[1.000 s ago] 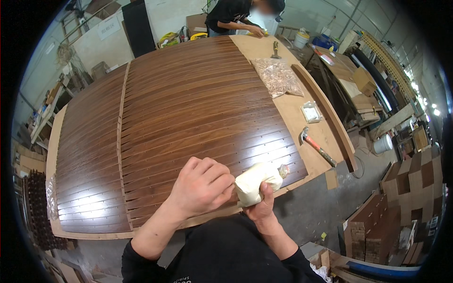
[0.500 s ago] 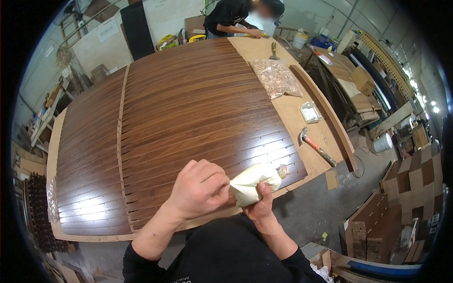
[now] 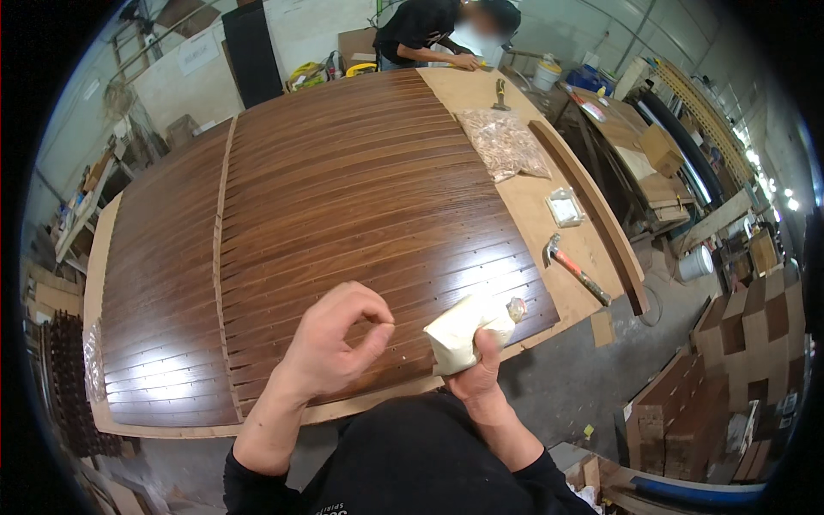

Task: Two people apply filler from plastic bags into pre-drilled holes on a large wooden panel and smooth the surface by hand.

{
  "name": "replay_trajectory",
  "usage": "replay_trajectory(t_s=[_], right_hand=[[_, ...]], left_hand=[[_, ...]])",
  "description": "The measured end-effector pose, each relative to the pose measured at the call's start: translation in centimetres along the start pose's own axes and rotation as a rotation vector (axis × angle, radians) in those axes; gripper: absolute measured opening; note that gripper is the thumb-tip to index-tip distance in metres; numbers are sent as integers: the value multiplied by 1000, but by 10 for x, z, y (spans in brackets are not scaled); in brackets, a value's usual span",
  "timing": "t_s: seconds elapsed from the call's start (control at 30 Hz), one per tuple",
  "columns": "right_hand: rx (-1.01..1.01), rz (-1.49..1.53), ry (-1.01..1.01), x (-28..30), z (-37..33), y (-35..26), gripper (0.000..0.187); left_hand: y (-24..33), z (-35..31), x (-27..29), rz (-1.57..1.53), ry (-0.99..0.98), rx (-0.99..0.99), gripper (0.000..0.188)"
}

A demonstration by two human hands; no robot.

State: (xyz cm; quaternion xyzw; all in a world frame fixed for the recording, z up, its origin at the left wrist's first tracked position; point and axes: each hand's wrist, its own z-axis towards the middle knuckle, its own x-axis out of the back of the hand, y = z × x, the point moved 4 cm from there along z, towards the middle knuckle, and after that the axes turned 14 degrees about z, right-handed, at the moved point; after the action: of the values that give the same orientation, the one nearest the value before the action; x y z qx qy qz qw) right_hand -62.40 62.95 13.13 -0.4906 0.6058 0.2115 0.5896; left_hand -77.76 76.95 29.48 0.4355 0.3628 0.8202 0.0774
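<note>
1. Right hand: clamped around a pale yellow pouch, above the near right corner of the dark slatted panel. The pouch's long axis runs mostly crosswise; its narrow end points toward the panel's right edge and slightly away, its broad end toward the panel's left side.
2. Left hand: apart from the pouch, above the panel's near edge, thumb and forefinger tips together in a ring (whether they pinch anything small, I cannot tell).
3. Right of the panel: a claw hammer, head nearest it; then a small white box.
4. Beside the panel's farther right edge: a clear bag of small pale pieces.
5. Beyond the panel's far edge: a co-worker, leaning over.
</note>
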Motion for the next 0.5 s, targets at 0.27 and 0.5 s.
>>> replay_trajectory(t_s=[0.27,0.5], right_hand=[[-39,-31,-18,-4,-4,1,60],[-20,-39,-24,-9,-5,-1,62]], left_hand=[[12,0,-24,-51,-139,29,32],[11,0,-30,-22,-156,-34,25]])
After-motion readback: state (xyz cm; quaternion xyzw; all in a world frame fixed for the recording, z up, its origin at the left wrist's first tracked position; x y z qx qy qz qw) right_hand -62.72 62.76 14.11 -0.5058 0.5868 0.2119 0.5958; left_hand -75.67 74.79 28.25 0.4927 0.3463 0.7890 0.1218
